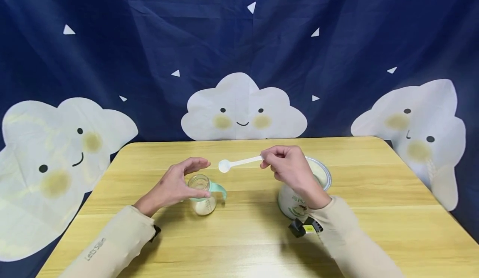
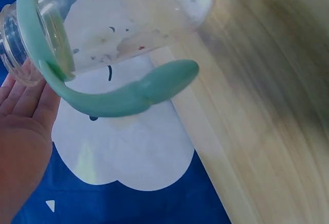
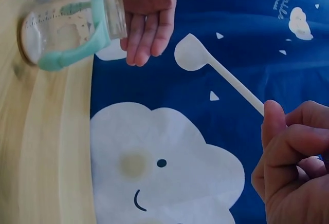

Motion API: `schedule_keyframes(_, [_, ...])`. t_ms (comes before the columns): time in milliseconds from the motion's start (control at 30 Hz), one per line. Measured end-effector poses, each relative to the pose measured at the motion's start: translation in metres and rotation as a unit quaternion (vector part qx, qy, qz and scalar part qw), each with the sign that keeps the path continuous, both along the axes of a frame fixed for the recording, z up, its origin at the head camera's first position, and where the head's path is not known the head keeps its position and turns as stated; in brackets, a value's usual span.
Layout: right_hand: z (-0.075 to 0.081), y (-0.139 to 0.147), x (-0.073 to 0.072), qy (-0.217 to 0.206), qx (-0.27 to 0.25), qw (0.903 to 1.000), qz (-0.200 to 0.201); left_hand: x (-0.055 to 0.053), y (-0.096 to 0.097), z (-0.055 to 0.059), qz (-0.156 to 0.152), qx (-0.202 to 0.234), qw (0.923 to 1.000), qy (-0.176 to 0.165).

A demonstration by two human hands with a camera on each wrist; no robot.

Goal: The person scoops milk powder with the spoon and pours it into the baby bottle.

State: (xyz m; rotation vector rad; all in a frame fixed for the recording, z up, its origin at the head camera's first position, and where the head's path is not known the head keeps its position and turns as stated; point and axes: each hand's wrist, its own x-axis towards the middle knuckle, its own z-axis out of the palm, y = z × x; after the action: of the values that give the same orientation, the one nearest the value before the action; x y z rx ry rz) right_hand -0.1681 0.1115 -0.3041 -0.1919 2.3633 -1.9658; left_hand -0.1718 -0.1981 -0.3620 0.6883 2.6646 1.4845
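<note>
A clear baby bottle (image 1: 205,207) with a mint-green collar and handles (image 2: 169,82) stands upright on the table, white powder at its base. Beside its open mouth is my left hand (image 1: 176,184), fingers straight and spread, the thumb passing in front of the neck; whether it touches the glass I cannot tell. My right hand (image 1: 290,165) pinches the end of a long-handled white scoop (image 1: 224,166). The scoop hangs in the air right of the bottle, its bowl pointing left toward it. What the bowl contains is unclear. Behind my right wrist stands an open milk powder can (image 1: 290,201), partly hidden.
The wooden table (image 1: 239,244) stretches under both arms. At its far edge hangs a dark blue curtain (image 1: 209,40) printed with smiling clouds and small white triangles. A black wrist device (image 1: 304,227) sits under my right sleeve, close to the can.
</note>
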Motion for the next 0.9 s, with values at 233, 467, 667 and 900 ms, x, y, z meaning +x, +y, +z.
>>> schedule_keyframes(233, [0.004,0.017,0.0,0.001,0.003,1.0,-0.004,-0.002,0.01,0.004,-0.005,0.002,1.0,0.008])
schedule_keyframes(467, [0.008,0.036,0.0,0.002,0.006,0.9999,-0.015,-0.005,0.022,0.01,-0.004,-0.011,0.9992,0.039])
schedule_keyframes(667, [0.011,0.05,0.0,-0.005,0.004,0.9995,-0.03,-0.004,0.031,0.015,-0.002,-0.009,0.9991,0.041])
schedule_keyframes(900, [0.012,0.069,0.002,0.001,0.018,0.9988,-0.045,-0.001,0.047,0.022,-0.005,0.005,0.9995,0.032])
